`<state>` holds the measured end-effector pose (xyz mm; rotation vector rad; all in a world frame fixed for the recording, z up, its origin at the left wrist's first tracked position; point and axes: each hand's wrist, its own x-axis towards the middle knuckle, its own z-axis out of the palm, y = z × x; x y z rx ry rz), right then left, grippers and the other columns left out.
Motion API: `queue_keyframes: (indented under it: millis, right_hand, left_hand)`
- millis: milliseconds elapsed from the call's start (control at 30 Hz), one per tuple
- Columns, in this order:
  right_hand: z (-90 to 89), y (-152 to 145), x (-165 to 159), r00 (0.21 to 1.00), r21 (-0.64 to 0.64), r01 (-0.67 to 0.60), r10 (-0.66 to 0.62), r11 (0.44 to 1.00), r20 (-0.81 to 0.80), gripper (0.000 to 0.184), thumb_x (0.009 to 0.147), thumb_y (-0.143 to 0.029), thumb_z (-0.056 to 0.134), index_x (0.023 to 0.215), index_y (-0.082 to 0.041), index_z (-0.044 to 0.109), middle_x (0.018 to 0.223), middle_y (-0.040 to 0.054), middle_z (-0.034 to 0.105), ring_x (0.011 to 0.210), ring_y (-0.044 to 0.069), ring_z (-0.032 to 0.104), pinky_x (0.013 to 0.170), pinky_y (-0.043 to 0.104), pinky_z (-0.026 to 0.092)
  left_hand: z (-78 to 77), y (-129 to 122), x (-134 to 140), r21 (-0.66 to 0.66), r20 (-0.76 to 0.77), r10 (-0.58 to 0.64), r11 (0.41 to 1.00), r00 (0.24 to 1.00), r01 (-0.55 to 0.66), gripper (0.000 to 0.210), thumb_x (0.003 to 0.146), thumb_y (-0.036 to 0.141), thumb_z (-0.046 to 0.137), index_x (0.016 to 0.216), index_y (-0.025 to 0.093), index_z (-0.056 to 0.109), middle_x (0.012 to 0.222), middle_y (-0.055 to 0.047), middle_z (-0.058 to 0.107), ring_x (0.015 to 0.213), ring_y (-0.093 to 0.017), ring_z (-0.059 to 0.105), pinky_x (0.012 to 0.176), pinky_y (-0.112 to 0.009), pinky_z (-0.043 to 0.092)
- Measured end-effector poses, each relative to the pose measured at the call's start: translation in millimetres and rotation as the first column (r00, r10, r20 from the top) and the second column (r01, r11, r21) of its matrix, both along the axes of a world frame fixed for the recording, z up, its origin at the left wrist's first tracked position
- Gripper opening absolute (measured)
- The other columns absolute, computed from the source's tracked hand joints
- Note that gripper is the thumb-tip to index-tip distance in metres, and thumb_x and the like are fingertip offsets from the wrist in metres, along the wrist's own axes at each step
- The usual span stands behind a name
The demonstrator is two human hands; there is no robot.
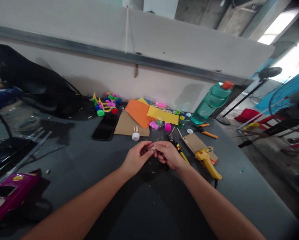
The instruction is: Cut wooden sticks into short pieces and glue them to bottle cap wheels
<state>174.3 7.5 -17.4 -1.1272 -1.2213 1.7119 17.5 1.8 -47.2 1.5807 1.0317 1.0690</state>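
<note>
My left hand (137, 156) and my right hand (168, 154) meet above the dark table. Between their fingertips is a short bunch of pale wooden sticks (152, 148), partly covered by the fingers, so I cannot tell how many. Both hands are closed on it. Just beyond them stands a white bottle cap (136, 136) with short wooden sticks (136, 128) upright in it. Close to my right hand lie yellow-and-black pliers (181, 153). Farther right, a yellow glue gun (207, 161) rests on a piece of cardboard (193, 144).
Behind the hands are orange paper (139, 112), yellow paper (163, 115), a black phone (105, 126) and small colourful cap models (106, 104). A teal bottle (210, 104) and orange-handled pliers (208, 134) are at the right. A magenta object (14, 190) sits at the left edge.
</note>
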Motion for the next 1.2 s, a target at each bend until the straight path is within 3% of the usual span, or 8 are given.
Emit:
queue_keyframes:
  millis: [433, 600, 700, 767, 867, 933, 1033, 1200]
  right_hand:
    - [-2.7, -1, -4, 0.995, 0.036, 0.097, -0.096, 0.995, -0.032, 0.051, 0.078, -0.058, 0.045, 0.084, -0.011, 0.065, 0.054, -0.0010, 0.054, 0.034, 0.005, 0.038, 0.029, 0.017, 0.026]
    - [22.1, 3, 11, 0.956, 0.222, 0.206, -0.244, 0.953, 0.162, 0.041, 0.080, -0.050, 0.047, 0.095, -0.015, 0.063, 0.060, -0.0017, 0.053, 0.037, 0.005, 0.037, 0.032, 0.017, 0.025]
    - [43.2, 4, 35, 0.802, 0.460, 0.208, -0.420, 0.863, 0.425, 0.035, 0.082, -0.042, 0.044, 0.099, -0.017, 0.062, 0.065, 0.0005, 0.056, 0.044, 0.009, 0.043, 0.040, 0.021, 0.033]
    - [48.1, 0, 51, 0.530, 0.578, 0.059, -0.516, 0.814, 0.673, 0.032, 0.083, -0.040, 0.042, 0.098, -0.019, 0.063, 0.073, 0.0040, 0.060, 0.059, 0.014, 0.053, 0.054, 0.025, 0.040]
    - [36.1, -14, 62, 0.078, 0.505, -0.163, -0.499, 0.847, 0.863, 0.042, 0.080, -0.048, 0.048, 0.105, -0.016, 0.059, 0.093, 0.0134, 0.060, 0.086, 0.026, 0.056, 0.071, 0.035, 0.041]
    - [21.1, -26, 61, -0.080, 0.404, -0.208, -0.428, 0.891, 0.900, 0.057, 0.077, -0.056, 0.048, 0.112, -0.011, 0.054, 0.101, 0.0195, 0.057, 0.095, 0.033, 0.053, 0.076, 0.040, 0.039]
    - [3.3, -41, 53, -0.154, 0.349, -0.176, -0.376, 0.921, 0.914, 0.076, 0.075, -0.064, 0.044, 0.122, -0.004, 0.045, 0.105, 0.0245, 0.054, 0.099, 0.038, 0.051, 0.079, 0.047, 0.037]
    - [-0.7, -48, 33, -0.087, 0.375, -0.100, -0.384, 0.922, 0.919, 0.100, 0.065, -0.072, 0.049, 0.134, -0.002, 0.028, 0.110, 0.0267, 0.051, 0.103, 0.041, 0.047, 0.081, 0.050, 0.034]
  left_hand:
    - [2.6, 1, -1, -0.035, -0.031, 0.028, 0.999, 0.999, -0.029, 0.026, 0.077, 0.031, 0.058, 0.100, 0.020, 0.061, 0.084, -0.003, 0.066, 0.076, -0.016, 0.060, 0.068, -0.027, 0.047]
    - [-0.7, 3, -1, -0.059, -0.017, 0.056, 0.997, 0.998, -0.057, 0.018, 0.076, 0.030, 0.057, 0.087, 0.018, 0.062, 0.074, -0.001, 0.063, 0.066, -0.014, 0.057, 0.061, -0.025, 0.046]
    - [-2.1, 4, -2, -0.080, 0.025, 0.090, 0.993, 0.996, -0.088, 0.014, 0.075, 0.030, 0.057, 0.081, 0.017, 0.058, 0.070, 0.001, 0.058, 0.060, -0.012, 0.053, 0.056, -0.023, 0.045]
    - [-2.5, 4, -3, -0.086, 0.061, 0.094, 0.992, 0.994, -0.089, 0.012, 0.075, 0.028, 0.056, 0.079, 0.017, 0.055, 0.069, 0.002, 0.055, 0.059, -0.011, 0.052, 0.056, -0.022, 0.044]
    - [-2.5, 4, -3, -0.085, 0.099, 0.087, 0.993, 0.991, -0.078, 0.010, 0.075, 0.027, 0.055, 0.078, 0.017, 0.055, 0.068, 0.002, 0.054, 0.060, -0.011, 0.053, 0.057, -0.022, 0.045]
    - [-2.3, 5, -3, -0.095, 0.112, 0.092, 0.992, 0.989, -0.081, 0.011, 0.075, 0.027, 0.056, 0.079, 0.017, 0.055, 0.068, 0.002, 0.054, 0.060, -0.011, 0.054, 0.056, -0.023, 0.046]
    - [-0.8, 5, -2, -0.123, 0.124, 0.095, 0.989, 0.988, -0.079, 0.014, 0.074, 0.028, 0.057, 0.080, 0.016, 0.057, 0.066, 0.002, 0.055, 0.058, -0.011, 0.053, 0.055, -0.023, 0.046]
    - [5.5, 3, -1, -0.129, 0.075, 0.077, 0.989, 0.994, -0.067, 0.019, 0.073, 0.032, 0.059, 0.084, 0.016, 0.060, 0.067, 0.001, 0.058, 0.057, -0.011, 0.053, 0.053, -0.022, 0.047]
